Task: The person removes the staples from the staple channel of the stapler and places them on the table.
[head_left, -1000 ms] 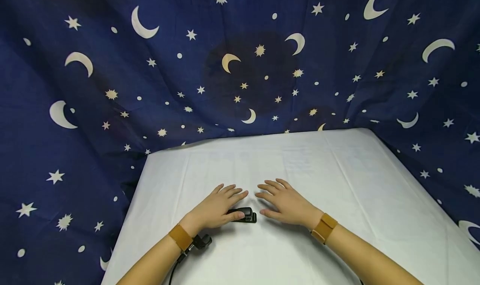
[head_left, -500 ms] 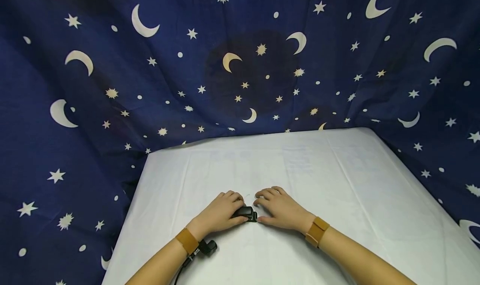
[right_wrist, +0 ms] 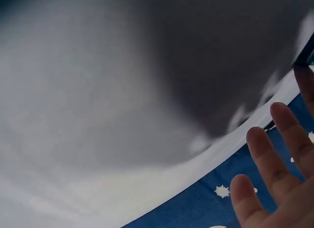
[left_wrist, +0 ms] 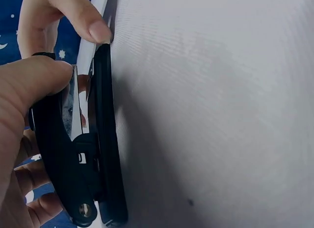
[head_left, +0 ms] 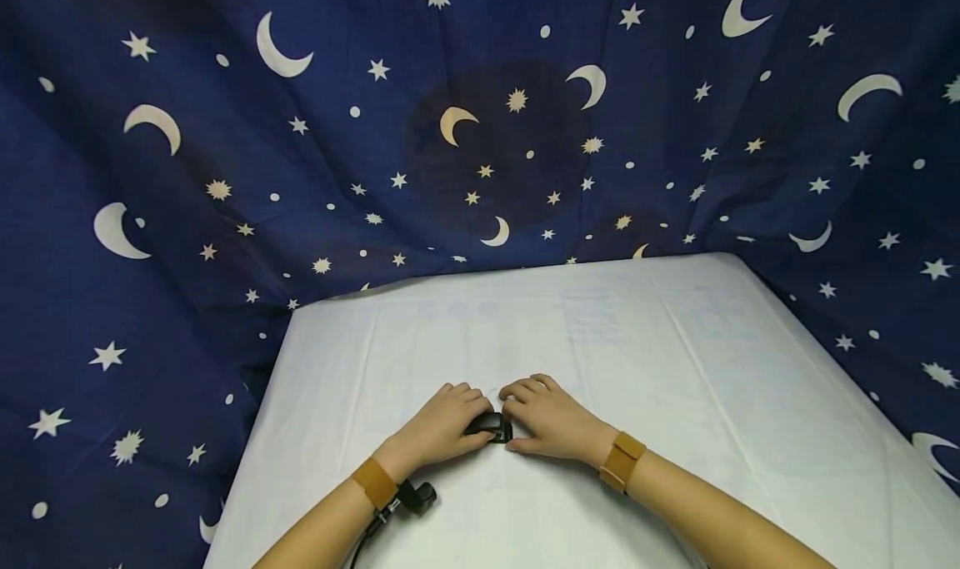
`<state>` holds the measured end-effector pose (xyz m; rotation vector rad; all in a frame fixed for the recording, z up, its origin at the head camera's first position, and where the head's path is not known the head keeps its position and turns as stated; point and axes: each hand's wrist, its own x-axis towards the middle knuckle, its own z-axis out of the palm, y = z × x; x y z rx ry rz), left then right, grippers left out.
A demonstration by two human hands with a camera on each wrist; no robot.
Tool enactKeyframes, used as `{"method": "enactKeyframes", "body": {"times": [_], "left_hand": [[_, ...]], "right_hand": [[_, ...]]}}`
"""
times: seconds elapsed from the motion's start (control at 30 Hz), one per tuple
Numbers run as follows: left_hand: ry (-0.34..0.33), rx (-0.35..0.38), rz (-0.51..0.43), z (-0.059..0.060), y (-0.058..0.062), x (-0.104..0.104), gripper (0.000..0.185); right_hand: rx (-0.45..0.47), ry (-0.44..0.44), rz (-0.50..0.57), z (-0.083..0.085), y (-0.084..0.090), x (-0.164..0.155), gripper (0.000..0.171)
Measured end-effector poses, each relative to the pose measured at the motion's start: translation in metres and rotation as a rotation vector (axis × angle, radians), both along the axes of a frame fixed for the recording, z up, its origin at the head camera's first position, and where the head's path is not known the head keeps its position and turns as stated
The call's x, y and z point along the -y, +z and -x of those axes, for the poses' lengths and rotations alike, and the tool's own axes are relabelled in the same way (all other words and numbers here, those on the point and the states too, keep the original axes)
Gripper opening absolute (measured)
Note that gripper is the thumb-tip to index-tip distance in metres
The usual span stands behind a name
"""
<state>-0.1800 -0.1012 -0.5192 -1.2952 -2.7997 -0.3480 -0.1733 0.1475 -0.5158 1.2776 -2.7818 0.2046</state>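
A black stapler (head_left: 491,425) lies on the white-covered bench (head_left: 675,369), near its front edge, caught between two bare hands that meet over it. The left hand (head_left: 442,427) has it: its grip is curled round the stapler's left end, thumb along the near side and fingers over the top. In the left wrist view the thumb (left_wrist: 34,85) presses the black upper arm while a fingertip (left_wrist: 93,26) rests at the tip of the stapler (left_wrist: 88,154), whose base lies flat against the cloth and whose metal channel shows between arm and base.

The long axis runs left to right across the person, so the free end points straight at the right hand (head_left: 551,419). That hand's grip is loosely bent, fingertips at the stapler's right end; whether they touch it or pinch it cannot be told from the head view. The right wrist view shows only three relaxed fingers (right_wrist: 272,164) against the starry cloth and a blurred stretch of bench, with no stapler clearly in sight.

Both hands are about equally near, but only the left plainly holds it. A small black camera unit (head_left: 416,496) hangs under the left wrist strap (head_left: 375,483). A dark blue backdrop (head_left: 225,177) of moons and stars drapes behind and beside the bench.
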Motion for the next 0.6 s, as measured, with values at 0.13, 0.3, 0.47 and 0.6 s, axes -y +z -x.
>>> {"method": "enactKeyframes", "body": {"times": [0.13,0.3,0.47,0.6], "left_hand": [[-0.009,-0.019,-0.006,-0.001,0.001,0.001,0.028],[-0.012,-0.036,-0.007,0.0,0.0,0.003,0.027],[0.002,-0.034,-0.014,-0.001,-0.001,0.005,0.027],[0.004,-0.044,-0.031,-0.001,-0.001,0.006,0.028]], "right_hand": [[-0.017,-0.005,-0.041,-0.001,0.001,0.004,0.033],[-0.029,-0.011,-0.043,-0.002,0.005,0.008,0.032],[-0.035,-0.024,-0.052,-0.003,0.009,0.012,0.033],[-0.022,-0.034,-0.045,-0.004,0.01,0.015,0.035]]}}
